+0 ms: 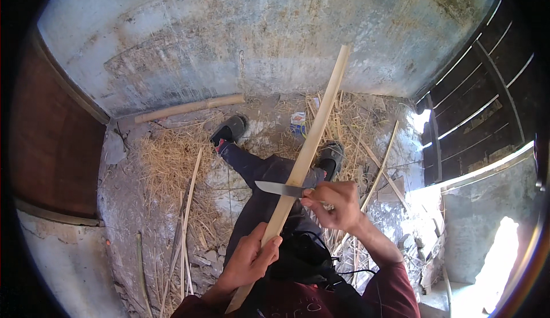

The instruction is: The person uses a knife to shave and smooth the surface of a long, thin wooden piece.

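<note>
Weathered grey concrete forms the wall [258, 32] at the top of the view, stained and flaking in patches. Below it lies a dusty concrete floor [120, 203] strewn with dry straw [172, 157] and thin offcut slivers. A short round pole [189, 108] rests on the floor along the base of the wall. A dark reddish-brown panel [51, 140] stands at the left edge; a dark slatted gate [487, 100] with light showing through its gaps stands at the right.

The person sits with legs extended toward the wall, wearing dark trousers and black slip-on sandals [232, 129].

The long bamboo strip [309, 146] runs diagonally from the lower centre up toward the wall, its upper end raised above the floor. The left hand [249, 261] is closed firmly around the lower part of the strip, fingers wrapped over it, with the strip's lower end projecting below the hand. The right hand [335, 203] is closed around the handle of a knife [278, 188], higher up and just to the right of the strip. The blade points left and lies across the strip, touching it at mid-length, between the two hands.

A small flat package [298, 123], white and blue with a patch of orange, lies in the straw near the wall, just left of the strip and between the two sandals. Its print is too small to make out.
</note>
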The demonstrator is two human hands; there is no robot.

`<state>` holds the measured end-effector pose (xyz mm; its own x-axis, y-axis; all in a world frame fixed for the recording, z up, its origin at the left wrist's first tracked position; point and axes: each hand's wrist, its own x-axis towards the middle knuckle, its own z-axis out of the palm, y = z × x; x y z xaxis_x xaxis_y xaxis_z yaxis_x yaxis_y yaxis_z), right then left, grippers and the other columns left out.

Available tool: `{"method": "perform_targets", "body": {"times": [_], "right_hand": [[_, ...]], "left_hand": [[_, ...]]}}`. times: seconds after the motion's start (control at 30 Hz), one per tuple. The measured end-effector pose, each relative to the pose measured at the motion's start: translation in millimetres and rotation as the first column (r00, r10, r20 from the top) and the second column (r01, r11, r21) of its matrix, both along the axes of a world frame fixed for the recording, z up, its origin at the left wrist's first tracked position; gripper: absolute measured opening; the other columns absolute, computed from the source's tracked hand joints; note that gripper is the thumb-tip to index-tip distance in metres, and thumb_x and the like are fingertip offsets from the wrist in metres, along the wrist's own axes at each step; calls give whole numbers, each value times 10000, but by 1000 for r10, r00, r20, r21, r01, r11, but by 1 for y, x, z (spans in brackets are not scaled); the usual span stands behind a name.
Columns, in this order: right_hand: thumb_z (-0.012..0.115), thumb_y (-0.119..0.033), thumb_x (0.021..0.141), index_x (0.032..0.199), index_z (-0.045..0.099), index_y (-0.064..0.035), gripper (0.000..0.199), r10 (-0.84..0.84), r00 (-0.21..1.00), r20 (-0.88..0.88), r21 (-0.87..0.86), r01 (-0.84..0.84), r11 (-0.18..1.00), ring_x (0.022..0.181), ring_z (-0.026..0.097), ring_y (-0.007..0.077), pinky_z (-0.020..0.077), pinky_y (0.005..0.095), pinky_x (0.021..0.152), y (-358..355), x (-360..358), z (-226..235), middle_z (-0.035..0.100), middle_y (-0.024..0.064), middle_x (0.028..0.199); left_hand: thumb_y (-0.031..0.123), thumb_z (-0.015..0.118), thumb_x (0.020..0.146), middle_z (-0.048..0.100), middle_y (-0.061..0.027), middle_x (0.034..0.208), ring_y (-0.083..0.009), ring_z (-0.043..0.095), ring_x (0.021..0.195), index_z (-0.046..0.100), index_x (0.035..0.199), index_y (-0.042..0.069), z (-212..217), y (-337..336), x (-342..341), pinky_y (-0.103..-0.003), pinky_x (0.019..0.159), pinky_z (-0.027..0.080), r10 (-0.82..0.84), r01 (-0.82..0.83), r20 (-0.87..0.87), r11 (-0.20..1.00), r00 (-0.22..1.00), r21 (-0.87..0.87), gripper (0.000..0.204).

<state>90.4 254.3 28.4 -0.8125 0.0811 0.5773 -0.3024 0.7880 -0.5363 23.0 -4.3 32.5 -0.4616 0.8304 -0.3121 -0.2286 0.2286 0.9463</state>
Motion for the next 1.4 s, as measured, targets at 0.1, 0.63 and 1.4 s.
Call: {"method": "perform_targets", "body": {"times": [0.1, 0.63, 1.4], "right_hand": [[847, -185, 857, 918, 753, -98, 142, -15, 1000, -11, 56, 16, 998, 454, 565, 219, 416, 371, 420, -5, 3, 2, 595, 41, 637], [847, -195, 861, 898, 761, -99, 134, -6, 1000, 7, 0, 6, 1000, 468, 575, 229, 416, 374, 427, -10, 2, 6, 604, 45, 646], [748, -144, 990, 1030, 651, -24, 160, -32, 960, 278, -228, 98, 969, 719, 736, 339, 538, 392, 619, 8, -2, 16, 707, 152, 873]], "left_hand": [[192, 538, 1121, 536, -23, 628, -68, 480, 518, 523, 1121, 13, 4, -1, -3, -283, 481, 372, -4, 4, -16, 1000, 1000, -1, 180], [185, 549, 1113, 537, -26, 644, -69, 503, 518, 530, 1117, 15, 8, -3, -3, -282, 464, 382, -4, 3, -29, 1000, 1000, -11, 171], [311, 400, 1171, 427, 16, 618, -40, 333, 433, 486, 1156, 77, 4, -2, -9, -219, 405, 347, -33, 12, 269, 997, 963, 81, 249]]}}
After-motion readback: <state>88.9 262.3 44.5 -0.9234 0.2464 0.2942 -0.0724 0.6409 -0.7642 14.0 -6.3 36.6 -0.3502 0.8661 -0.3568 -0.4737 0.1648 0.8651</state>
